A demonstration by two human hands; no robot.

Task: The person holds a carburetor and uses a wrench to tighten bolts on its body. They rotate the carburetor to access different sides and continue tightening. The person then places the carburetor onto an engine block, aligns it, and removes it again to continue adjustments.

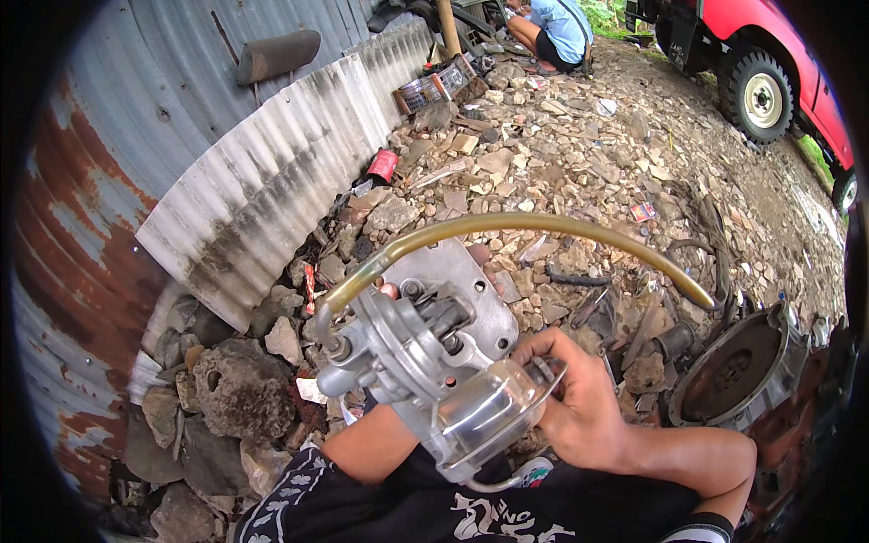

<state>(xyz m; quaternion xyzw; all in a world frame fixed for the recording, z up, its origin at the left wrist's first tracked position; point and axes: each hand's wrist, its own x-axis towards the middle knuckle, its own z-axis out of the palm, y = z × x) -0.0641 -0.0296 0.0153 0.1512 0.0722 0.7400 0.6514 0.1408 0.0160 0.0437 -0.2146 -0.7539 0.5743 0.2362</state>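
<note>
Close in front of me is a silvery metal fuel pump [389, 348] with a clear bowl [493, 412] on its lower right side. A yellowish-brown hose [507, 222] arcs from its left fitting over to the right, its far end hanging loose. Behind the pump body sits a flat metal plate [453, 271] with bolt holes. My left hand [389, 290] is wrapped round the pump from behind; only fingertips show past the metal, and the palm is hidden. Fingers and thumb of my right hand [579, 398] pinch the end of the bowl by its metal clip.
Rubble and stones [543, 172] cover the ground. Along the left run a rusty corrugated wall [100, 190] and a leaning pale corrugated sheet [262, 172]. A round metal housing [733, 371] lies at right. Farther off are a red can [384, 166], a crouching person [557, 32] and a red vehicle [751, 23].
</note>
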